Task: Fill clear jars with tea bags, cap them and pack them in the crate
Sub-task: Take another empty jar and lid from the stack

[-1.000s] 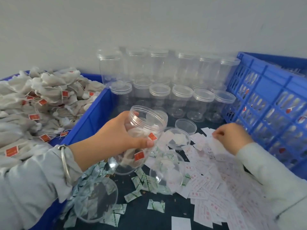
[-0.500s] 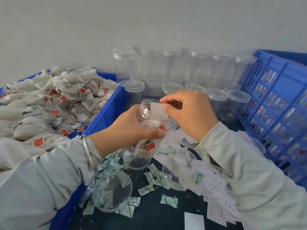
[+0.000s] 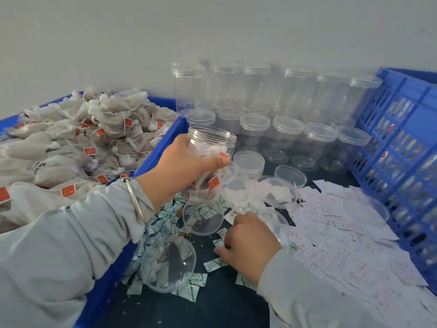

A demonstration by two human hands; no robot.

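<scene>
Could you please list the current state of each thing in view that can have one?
Held jar: uncapped, tilted, partly filled with tea bags, gripped by the left hand.
Right hand: down on the table among the small green-and-white sachets, fingers curled; whether it pinches one is unclear.
Empty jars: capped, upright, in rows by the wall.
Loose lids: off, lying on the table.
Tea bag bin: heaped full.

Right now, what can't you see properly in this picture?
All in the head view:
- The small print on the white slips is too tiny to read.
- What the right hand touches among the green-and-white packets is hidden under its fingers.
- How many tea bags sit in the held jar: the left hand covers part of it.
- The blue crate is cut off by the right edge.
</scene>
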